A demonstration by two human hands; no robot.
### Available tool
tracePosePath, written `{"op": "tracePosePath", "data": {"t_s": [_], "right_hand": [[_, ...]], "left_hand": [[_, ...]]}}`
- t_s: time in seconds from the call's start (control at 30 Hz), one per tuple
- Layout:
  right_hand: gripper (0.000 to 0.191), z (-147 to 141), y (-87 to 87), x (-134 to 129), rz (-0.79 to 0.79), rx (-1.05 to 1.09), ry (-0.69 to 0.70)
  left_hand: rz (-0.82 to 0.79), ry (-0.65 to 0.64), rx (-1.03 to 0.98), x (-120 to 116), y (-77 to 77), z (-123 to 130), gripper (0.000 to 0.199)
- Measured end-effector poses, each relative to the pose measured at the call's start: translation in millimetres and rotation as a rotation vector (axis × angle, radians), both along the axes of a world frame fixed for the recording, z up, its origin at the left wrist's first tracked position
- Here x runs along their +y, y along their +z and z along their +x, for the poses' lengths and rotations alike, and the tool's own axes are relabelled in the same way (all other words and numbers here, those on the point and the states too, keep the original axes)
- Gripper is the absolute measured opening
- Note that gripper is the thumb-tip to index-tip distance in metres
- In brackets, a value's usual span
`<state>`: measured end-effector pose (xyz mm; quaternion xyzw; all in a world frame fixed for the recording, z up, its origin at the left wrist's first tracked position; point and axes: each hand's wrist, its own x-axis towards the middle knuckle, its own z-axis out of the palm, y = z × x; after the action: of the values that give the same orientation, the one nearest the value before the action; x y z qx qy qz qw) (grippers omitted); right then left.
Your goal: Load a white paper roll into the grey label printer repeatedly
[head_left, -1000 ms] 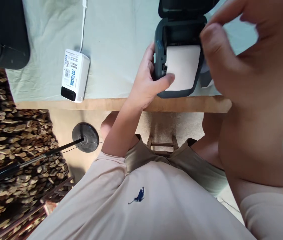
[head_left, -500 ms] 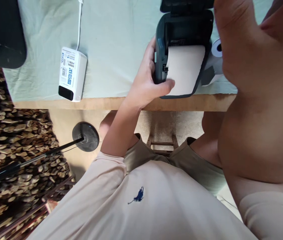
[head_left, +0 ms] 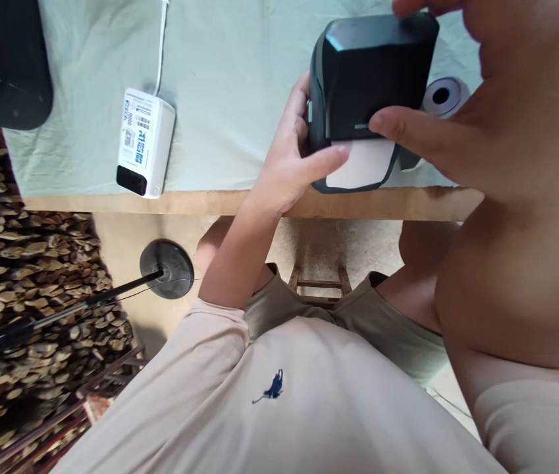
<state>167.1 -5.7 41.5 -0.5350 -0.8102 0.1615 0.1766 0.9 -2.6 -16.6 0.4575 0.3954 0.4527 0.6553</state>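
Note:
A dark label printer (head_left: 378, 72) rests near the table's front edge, its lid lying over the body. White paper (head_left: 361, 164) sticks out from under the lid's front edge. My left hand (head_left: 292, 155) is wrapped round the printer's left side, the thumb lying on the paper. On the lid's front edge presses the thumb of my right hand (head_left: 437, 131), while its fingers reach over the back of the lid, partly out of view. A paper roll (head_left: 444, 95) lies just right of the printer, partly behind my right hand.
A white power bank (head_left: 143, 141) with a white cable (head_left: 161, 46) lies to the left on the pale green cloth (head_left: 230, 79). A black object (head_left: 7, 66) fills the far left corner. Below the table are a round-based stand (head_left: 168, 270) and stacked firewood (head_left: 27, 263).
The printer's lid has swung down from its raised position, covering most of the paper. My right hand has come onto the lid. My left hand keeps its hold.

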Motion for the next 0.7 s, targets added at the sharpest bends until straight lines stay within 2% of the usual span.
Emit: {"op": "tracePosePath", "data": {"t_s": [0.07,0.1,0.23,0.3,0.4,0.47,0.57,0.7], "right_hand": [[0.058,-1,1.6,-1,-0.042,0.015,0.020],[0.059,-2,2.4,-1,-0.068,0.020,0.025],[0.059,-6,3.8,0,-0.146,0.008,-0.005],[0.060,-7,2.7,0,-0.153,-0.012,-0.016],[0.064,-8,-1.1,-1,-0.116,-0.027,-0.004],[0.064,-8,-3.8,-1,-0.073,-0.016,0.020],[0.062,-6,-5.5,-1,-0.030,0.035,0.043],[0.048,-1,-1.9,-1,-0.044,0.069,0.018]], "left_hand": [[0.065,-0.054,-0.091,0,0.9,1,0.031],[0.078,-0.042,-0.083,0,0.8,2,0.028],[0.139,0.048,0.029,-3,2.3,5,0.029],[0.084,0.069,0.148,-6,6.5,6,0.030],[0.064,0.044,0.293,-9,13.7,7,0.039],[0.072,0.003,0.299,-9,15.6,6,0.040],[0.057,-0.024,0.109,-6,13.9,3,0.033],[-0.055,-0.042,-0.229,0,9.9,-1,0.030]]}}
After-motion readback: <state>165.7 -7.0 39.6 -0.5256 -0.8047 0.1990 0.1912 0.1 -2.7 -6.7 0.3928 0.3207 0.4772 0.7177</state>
